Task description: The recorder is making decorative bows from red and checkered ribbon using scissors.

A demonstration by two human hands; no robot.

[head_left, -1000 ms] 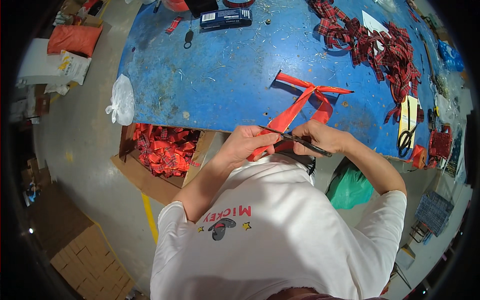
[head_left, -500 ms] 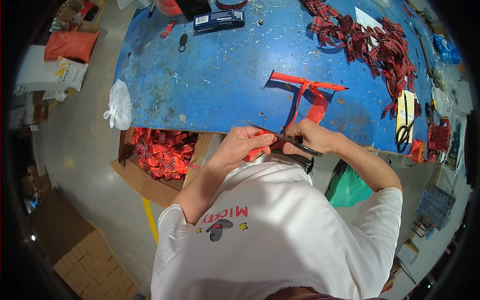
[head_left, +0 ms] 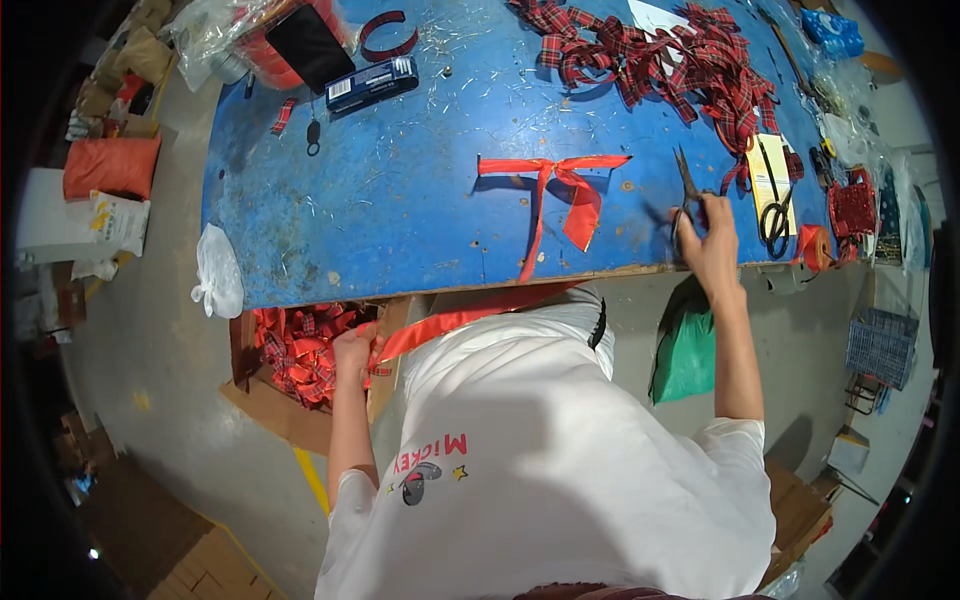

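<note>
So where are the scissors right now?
In the head view the scissors are in the right hand, on the blue table near its front edge, right of the red bow.

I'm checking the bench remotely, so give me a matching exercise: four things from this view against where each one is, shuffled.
Things:
1. red ribbon bow
2. scissors
3. plaid ribbon pile
4. cardboard box of red bows

Places:
A. on the floor under the table's near edge, beside the left hand
B. at the far side of the blue table
C. flat on the table near its middle
D. at the right hand, near the table's front edge

Pairs: 1-C, 2-D, 3-B, 4-A
</note>
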